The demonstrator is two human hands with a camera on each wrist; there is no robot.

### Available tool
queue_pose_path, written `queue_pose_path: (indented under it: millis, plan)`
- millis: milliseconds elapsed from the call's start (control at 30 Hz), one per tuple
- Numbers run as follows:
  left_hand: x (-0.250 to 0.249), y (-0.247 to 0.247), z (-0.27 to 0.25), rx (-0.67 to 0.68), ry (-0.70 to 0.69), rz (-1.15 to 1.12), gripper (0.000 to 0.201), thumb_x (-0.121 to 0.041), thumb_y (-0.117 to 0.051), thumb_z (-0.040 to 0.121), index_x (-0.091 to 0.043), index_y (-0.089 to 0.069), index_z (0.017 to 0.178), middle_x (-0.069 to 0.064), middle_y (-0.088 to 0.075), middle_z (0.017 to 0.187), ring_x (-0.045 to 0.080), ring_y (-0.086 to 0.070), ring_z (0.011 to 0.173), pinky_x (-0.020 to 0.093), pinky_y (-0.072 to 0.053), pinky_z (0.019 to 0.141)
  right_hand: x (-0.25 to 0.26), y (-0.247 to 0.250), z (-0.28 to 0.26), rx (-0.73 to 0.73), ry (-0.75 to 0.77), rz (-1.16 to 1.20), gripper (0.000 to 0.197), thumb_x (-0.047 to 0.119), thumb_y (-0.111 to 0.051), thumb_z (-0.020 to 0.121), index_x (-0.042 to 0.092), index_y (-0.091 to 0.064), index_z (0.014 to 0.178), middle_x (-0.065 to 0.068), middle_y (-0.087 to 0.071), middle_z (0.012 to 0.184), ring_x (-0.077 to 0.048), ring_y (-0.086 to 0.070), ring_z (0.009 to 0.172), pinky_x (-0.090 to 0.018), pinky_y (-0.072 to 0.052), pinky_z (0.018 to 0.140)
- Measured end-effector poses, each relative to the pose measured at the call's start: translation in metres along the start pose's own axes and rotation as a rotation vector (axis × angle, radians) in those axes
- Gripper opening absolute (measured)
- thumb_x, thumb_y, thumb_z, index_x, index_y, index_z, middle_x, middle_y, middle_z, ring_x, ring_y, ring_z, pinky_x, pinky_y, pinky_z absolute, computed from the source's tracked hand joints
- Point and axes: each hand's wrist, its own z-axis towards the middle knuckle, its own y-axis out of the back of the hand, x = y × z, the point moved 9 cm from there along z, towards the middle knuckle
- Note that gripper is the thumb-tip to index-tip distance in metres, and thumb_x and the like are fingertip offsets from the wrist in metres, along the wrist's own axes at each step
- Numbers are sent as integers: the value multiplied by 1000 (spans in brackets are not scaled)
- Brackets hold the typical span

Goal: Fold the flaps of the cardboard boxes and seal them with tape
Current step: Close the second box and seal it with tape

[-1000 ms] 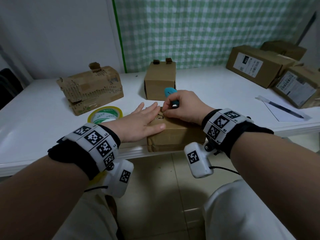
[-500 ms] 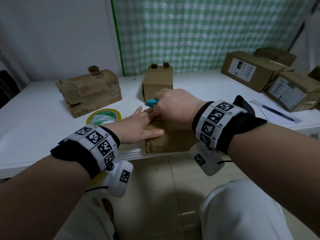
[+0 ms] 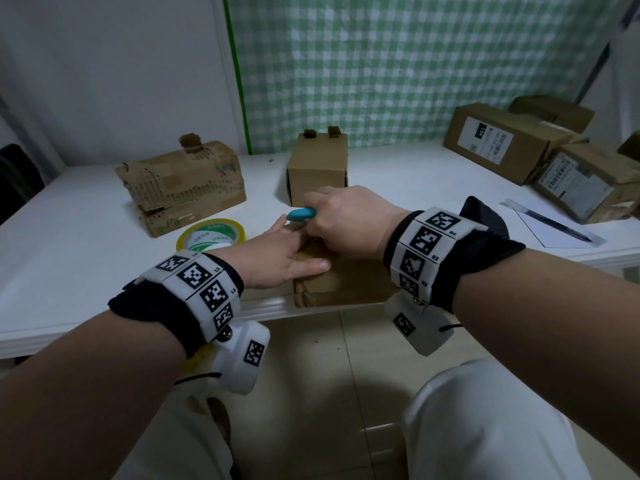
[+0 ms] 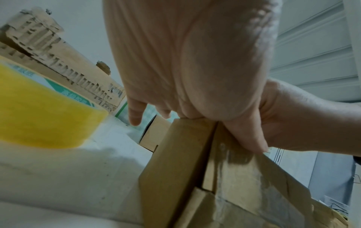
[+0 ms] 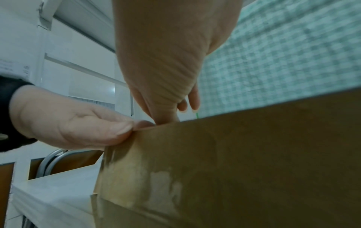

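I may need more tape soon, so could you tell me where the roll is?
In the head view, the yellow tape roll lies flat on the white table, left of the left hand, before the torn cardboard box.

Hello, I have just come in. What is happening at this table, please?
A person is closing a flat cardboard box at the near edge of the white table. The left hand lies flat on its top and holds it down. The right hand grips a small teal tool at the box's top. A tape roll lies on the table just left of the hands. Other boxes stand further back.
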Motion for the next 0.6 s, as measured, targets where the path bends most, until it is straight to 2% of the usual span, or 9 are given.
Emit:
queue_pose_path:
  millis: [133, 233, 367, 467, 567, 600]
  plan:
    - [-2, 0, -1, 12, -10, 7, 66, -53, -39, 91, -24, -22, 148, 3, -23, 153, 18, -11, 141, 34, -15, 116, -2, 1, -1, -34, -4, 16, 24, 19, -49, 94, 12, -66, 109, -7, -50, 105, -24, -51, 94, -31, -40, 60]
    - [-5, 0, -1, 14, -29, 20, 68, -53, -36, 90, -23, -19, 149, 4, -17, 156, 17, -7, 144, 36, -6, 119, -5, 0, -3, -45, -21, 34, 24, 19, -49, 93, 13, -67, 109, -7, -49, 108, -24, -52, 96, -30, -37, 60]
    - [-7, 1, -1, 3, -46, 8, 64, -48, -39, 94, -23, -18, 149, 2, -11, 158, 14, -3, 144, 34, -2, 119, -9, -1, -5, -36, -38, 51, 28, 25, -45, 96, 22, -66, 115, -5, -50, 107, -22, -53, 97, -29, -36, 62]
    - [-5, 1, 1, -2, -48, 2, 65, -53, -39, 93, -25, -20, 149, 1, -14, 157, 18, -4, 145, 37, -4, 119, -9, 1, -4, 7, -24, 21, 29, 31, -45, 97, 28, -63, 119, -2, -48, 107, -19, -51, 97, -27, -35, 63]
    - [0, -1, 2, 5, -35, 3, 79, -71, -33, 81, -29, -23, 147, 0, -20, 154, 23, -7, 144, 43, -12, 118, -6, 2, 2, 32, -15, -29, 27, 28, -49, 96, 21, -63, 119, -2, -48, 107, -19, -51, 97, -27, -37, 62]
    - [1, -1, 2, -1, -23, -5, 80, -72, -33, 79, -30, -25, 146, 0, -23, 152, 26, -10, 143, 44, -16, 117, -5, 2, 4, 34, -11, -41, 26, 26, -50, 96, 19, -63, 117, -3, -48, 106, -20, -52, 96, -27, -37, 62]
